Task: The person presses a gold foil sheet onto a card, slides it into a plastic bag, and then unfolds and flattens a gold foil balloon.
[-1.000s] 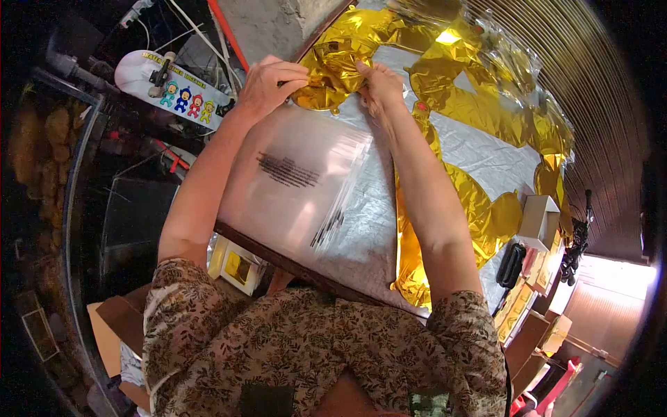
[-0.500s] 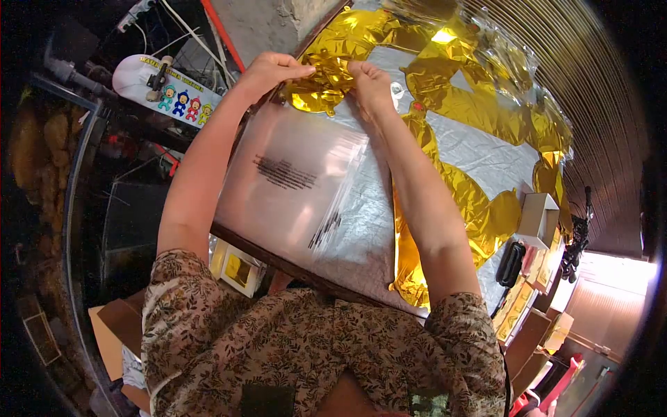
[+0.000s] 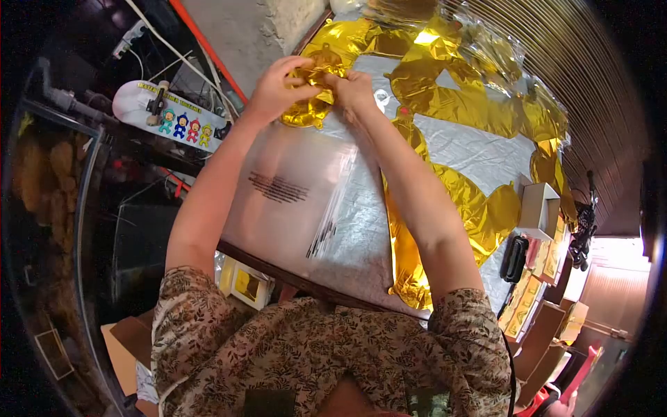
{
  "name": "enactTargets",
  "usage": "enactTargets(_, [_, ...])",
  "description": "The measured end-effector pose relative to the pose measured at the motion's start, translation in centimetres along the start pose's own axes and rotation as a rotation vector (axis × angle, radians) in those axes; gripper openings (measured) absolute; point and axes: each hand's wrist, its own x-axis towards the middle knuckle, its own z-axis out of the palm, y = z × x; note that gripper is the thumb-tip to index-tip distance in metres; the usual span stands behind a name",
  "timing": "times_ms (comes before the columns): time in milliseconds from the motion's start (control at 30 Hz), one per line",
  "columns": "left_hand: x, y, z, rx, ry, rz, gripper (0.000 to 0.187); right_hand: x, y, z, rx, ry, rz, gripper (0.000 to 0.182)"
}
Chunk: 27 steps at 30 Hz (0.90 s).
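A crumpled gold foil balloon point(image 3: 306, 112) lies at the far left end of the table, under both hands. My right hand point(image 3: 353, 94) pinches its right side between thumb and fingers. My left hand point(image 3: 278, 92) reaches over it from the left, fingers apart, tips right at the foil. Just nearer to me is a stack of clear plastic bags point(image 3: 278, 167) with dark printed text. Larger flat gold foil balloons point(image 3: 445, 101) spread along the far side, and another gold foil balloon point(image 3: 472, 208) lies beside my right forearm.
Silvery sheeting point(image 3: 358, 236) covers the table. At its right end are an open white box point(image 3: 538, 210), a black case point(image 3: 514, 258) and yellow-and-white boxes point(image 3: 521, 306). A skateboard deck point(image 3: 163, 115) with cartoon figures is at left. A corrugated wall point(image 3: 556, 62) rises behind.
My left hand has loosened its pinch and spread its fingers over the foil. My right hand keeps its grip, and the balloon looks flatter and turned. The view has shifted slightly.
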Motion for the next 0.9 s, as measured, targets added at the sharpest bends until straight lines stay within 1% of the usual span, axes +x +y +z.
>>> enactTargets(33, [-0.8, 1.4, -0.2, 0.002, -0.008, 0.005, 0.054, 0.0, -0.7, -0.3, 0.033, 0.056, 0.11, 0.022])
enactTargets(100, [-1.9, 3.6, -1.0, 0.324, -0.137, -0.236, 0.057, 0.1, -1.6, -1.0, 0.103, 0.167, 0.331, 0.02])
enactTargets(133, [-1.8, 2.1, -0.9, 0.346, -0.042, 0.02, 0.042, 0.7, -0.9, -1.3, 0.11, 0.172, 0.33, 0.02])
enactTargets(167, [-1.6, 1.6, -1.2, 0.348, -0.049, 0.023, 0.042, 1.4, 0.0, -1.6, 0.325, 0.218, 0.289, 0.022])
enactTargets(200, [-0.8, 3.6, -1.7, 0.483, -0.159, -0.209, 0.033, 1.8, 0.6, -1.8, 0.538, 0.263, 0.245, 0.023])
enactTargets(233, [0.1, 5.4, -2.1, 0.614, -0.266, -0.443, 0.029, 1.9, 0.4, -2.0, 0.54, 0.265, 0.245, 0.023])
enactTargets(267, [1.0, 6.4, -2.0, 0.643, -0.256, -0.44, 0.032, 2.0, -0.2, -2.1, 0.494, 0.275, 0.215, 0.027])
enactTargets(300, [1.5, 5.6, -1.6, 0.643, -0.257, -0.441, 0.032, 2.0, -0.6, -2.1, 0.447, 0.284, 0.186, 0.031])
enactTargets(333, [2.2, 3.9, -1.2, 0.673, -0.242, -0.323, 0.029, 2.5, -0.8, -2.1, 0.446, 0.283, 0.186, 0.031])
enactTargets(367, [2.9, 2.4, -0.6, 0.702, -0.225, -0.203, 0.026, 3.3, -1.2, -2.1, 0.295, 0.312, 0.089, 0.031])
enactTargets(400, [3.6, 1.2, 0.3, 0.703, -0.223, -0.2, 0.026, 4.0, -1.7, -2.1, 0.145, 0.34, -0.01, 0.032])
enactTargets(433, [4.4, 0.1, 1.7, 0.707, -0.177, -0.075, 0.025, 4.2, -3.0, -2.3, 0.147, 0.342, -0.015, 0.032])
enactTargets(467, [5.3, -1.0, 2.8, 0.71, -0.129, 0.051, 0.024, 4.4, -4.9, -2.6, 0.011, 0.255, -0.071, 0.03])
enactTargets(500, [6.4, -2.5, 3.5, 0.711, -0.128, 0.058, 0.024, 4.7, -6.1, -2.8, -0.125, 0.168, -0.128, 0.029])
enactTargets(567, [8.6, -5.1, 5.0, 0.648, -0.103, 0.194, 0.025, 7.4, -6.9, -3.3, -0.084, 0.142, -0.142, 0.025])
enactTargets(600, [9.3, -5.5, 6.0, 0.693, -0.093, 0.136, 0.027, 7.7, -8.6, -3.6, -0.164, 0.142, -0.22, 0.027])
enactTargets(633, [9.5, -6.2, 6.7, 0.686, -0.093, 0.145, 0.027, 7.6, -10.5, -3.9, -0.247, 0.146, -0.298, 0.028])
enactTargets(667, [9.8, -6.8, 7.5, 0.666, -0.012, 0.169, 0.03, 7.3, -12.2, -4.4, -0.195, 0.13, -0.291, 0.022])
enactTargets(700, [10.0, -7.6, 8.5, 0.641, 0.065, 0.193, 0.033, 8.4, -13.4, -5.8, -0.203, 0.147, -0.296, 0.022])
enactTargets(733, [10.5, -9.4, 8.5, 0.643, -0.083, 0.035, 0.051, 8.5, -15.4, -7.1, -0.195, 0.148, -0.302, 0.022])
enactTargets(767, [10.5, -9.7, 8.6, 0.627, -0.089, 0.04, 0.051, 7.7, -18.1, -8.5, -0.169, 0.145, -0.311, 0.023])
enactTargets(833, [9.9, -9.6, 8.8, 0.809, -0.12, 0.041, 0.052, 6.0, -23.7, -12.0, -0.109, 0.158, -0.335, 0.023])
enactTargets(867, [9.9, -9.2, 8.9, 0.807, -0.126, -0.008, 0.054, 4.8, -26.2, -13.8, -0.094, 0.172, -0.354, 0.024])
enactTargets(900, [10.1, -9.6, 8.7, 0.797, -0.126, -0.005, 0.054, 3.7, -28.7, -15.6, -0.075, 0.186, -0.372, 0.024])
